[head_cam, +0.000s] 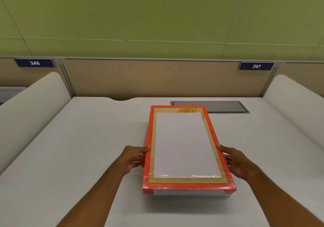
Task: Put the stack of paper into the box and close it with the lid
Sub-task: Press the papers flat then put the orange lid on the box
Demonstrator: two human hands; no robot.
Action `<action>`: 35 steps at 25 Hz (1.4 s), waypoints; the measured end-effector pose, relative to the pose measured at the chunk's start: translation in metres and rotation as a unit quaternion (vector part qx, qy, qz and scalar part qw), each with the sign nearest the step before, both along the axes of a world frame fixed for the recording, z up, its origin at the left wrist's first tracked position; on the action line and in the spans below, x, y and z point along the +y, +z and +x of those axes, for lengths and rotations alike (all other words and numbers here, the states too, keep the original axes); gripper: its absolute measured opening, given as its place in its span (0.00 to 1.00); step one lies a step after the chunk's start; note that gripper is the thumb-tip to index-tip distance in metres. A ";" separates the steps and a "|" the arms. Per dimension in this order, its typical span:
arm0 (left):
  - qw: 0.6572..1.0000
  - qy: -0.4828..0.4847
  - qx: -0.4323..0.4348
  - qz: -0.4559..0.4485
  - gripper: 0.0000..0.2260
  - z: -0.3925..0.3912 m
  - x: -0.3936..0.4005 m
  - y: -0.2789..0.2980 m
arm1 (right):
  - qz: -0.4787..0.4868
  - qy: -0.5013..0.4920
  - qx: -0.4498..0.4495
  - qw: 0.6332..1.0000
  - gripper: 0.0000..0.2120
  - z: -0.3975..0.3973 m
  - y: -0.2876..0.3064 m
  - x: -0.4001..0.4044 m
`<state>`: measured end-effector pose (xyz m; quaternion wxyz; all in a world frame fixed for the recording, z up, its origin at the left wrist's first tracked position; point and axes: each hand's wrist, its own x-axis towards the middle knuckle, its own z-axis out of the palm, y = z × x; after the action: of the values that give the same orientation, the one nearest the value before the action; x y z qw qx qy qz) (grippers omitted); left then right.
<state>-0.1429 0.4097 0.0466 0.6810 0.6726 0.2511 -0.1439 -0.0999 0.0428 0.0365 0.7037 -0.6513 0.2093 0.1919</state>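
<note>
An orange lid (182,185) with a gold inner border lies on the white desk (87,139), just right of centre. Its middle is a white rectangle (184,144); I cannot tell whether this is a printed panel or paper seen through a window. Under the lid's near edge a pale strip of the box (189,192) shows. My left hand (135,158) grips the lid's left long edge, thumb on top. My right hand (236,162) grips the right long edge the same way. No separate stack of paper is in view.
A grey metal cable hatch (226,106) sits flush in the desk behind the box. A beige partition (157,79) closes the back, with plates 246 and 247. White curved dividers (35,107) stand left and right.
</note>
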 end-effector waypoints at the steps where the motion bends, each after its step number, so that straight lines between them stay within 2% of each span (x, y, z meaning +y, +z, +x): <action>1: 1.000 0.003 -0.001 0.005 0.16 0.000 -0.007 -0.003 | -0.006 -0.006 0.005 1.000 0.19 0.000 -0.003 -0.004; 5: 1.000 0.015 0.005 0.017 0.14 0.004 -0.024 -0.012 | -0.019 -0.015 0.012 1.000 0.18 0.003 -0.009 -0.013; 19: 0.998 0.048 0.021 0.025 0.11 0.008 -0.033 -0.026 | -0.073 0.048 0.036 0.996 0.14 0.023 -0.021 -0.014; 22: 0.998 0.053 0.020 0.023 0.12 0.010 -0.034 -0.026 | -0.074 0.054 0.042 0.995 0.15 0.024 -0.022 -0.015; 28: 0.996 0.043 0.073 0.013 0.16 0.014 -0.032 -0.031 | -0.121 0.072 0.046 0.989 0.19 0.027 -0.022 -0.014; 31: 0.996 0.040 0.076 0.039 0.14 0.017 -0.032 -0.031 | -0.141 0.075 0.041 0.986 0.16 0.028 -0.016 -0.013; 35: 0.989 0.078 0.037 0.120 0.11 0.029 -0.032 -0.029 | -0.163 0.057 0.001 0.985 0.10 0.039 -0.005 -0.011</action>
<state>-0.1141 0.3778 0.0175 0.5948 0.7219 0.3434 -0.0844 -0.0610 0.0322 0.0312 0.5759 -0.7680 0.2009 0.1955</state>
